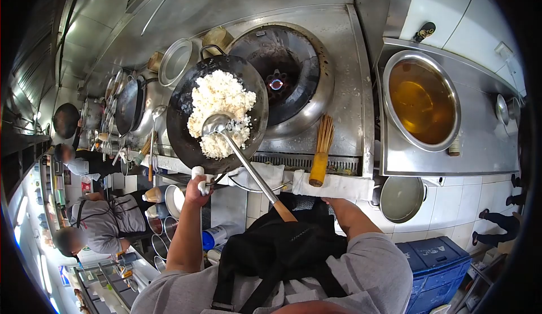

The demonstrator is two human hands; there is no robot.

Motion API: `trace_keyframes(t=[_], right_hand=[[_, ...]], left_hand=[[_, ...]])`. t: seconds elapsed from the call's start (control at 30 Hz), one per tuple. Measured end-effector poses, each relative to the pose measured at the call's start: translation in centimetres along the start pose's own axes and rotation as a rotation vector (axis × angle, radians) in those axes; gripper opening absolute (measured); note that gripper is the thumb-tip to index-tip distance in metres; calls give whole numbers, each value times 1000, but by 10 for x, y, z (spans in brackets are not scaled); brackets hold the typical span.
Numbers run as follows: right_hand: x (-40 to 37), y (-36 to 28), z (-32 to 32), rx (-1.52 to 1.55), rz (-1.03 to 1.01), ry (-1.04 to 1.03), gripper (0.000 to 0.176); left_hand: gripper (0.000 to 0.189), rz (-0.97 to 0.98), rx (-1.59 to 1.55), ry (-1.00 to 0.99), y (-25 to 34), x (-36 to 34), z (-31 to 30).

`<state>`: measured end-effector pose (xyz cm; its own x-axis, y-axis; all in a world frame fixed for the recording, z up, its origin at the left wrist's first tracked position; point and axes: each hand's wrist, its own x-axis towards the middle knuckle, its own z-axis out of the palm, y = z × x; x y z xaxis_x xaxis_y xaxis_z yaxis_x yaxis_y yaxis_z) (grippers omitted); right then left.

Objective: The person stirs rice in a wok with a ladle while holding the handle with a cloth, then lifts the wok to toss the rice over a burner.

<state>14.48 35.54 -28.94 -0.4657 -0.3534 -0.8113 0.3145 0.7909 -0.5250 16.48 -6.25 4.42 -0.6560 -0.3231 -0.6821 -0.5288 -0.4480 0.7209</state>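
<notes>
A black wok [179, 116] with white cooked rice [217, 96] is off to the left of the burner, tilted toward me. My left hand [197, 191] is closed around its near handle, with a white cloth bunched at the grip. The bowl of a metal ladle [243, 158] lies in the rice. Its wooden handle end points back to my black apron [276, 246], and neither hand is on it. My right hand [332, 202] is low by the counter edge, near a folded white towel [355, 188]; its fingers are mostly hidden.
A small flame burns in the wok burner [324, 82]. A bamboo brush [319, 170] lies at the stove's front edge. On the right counter stands a large metal bowl [389, 91] of amber liquid. Two people [116, 221] are at the left; a blue bin [432, 263] stands behind right.
</notes>
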Motion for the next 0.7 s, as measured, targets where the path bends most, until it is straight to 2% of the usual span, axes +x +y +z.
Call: trace_keyframes(t=[0.7], right_hand=[[-6, 23, 1, 38, -17, 34, 45]], left_hand=[[27, -9, 2, 6, 7, -3, 11]])
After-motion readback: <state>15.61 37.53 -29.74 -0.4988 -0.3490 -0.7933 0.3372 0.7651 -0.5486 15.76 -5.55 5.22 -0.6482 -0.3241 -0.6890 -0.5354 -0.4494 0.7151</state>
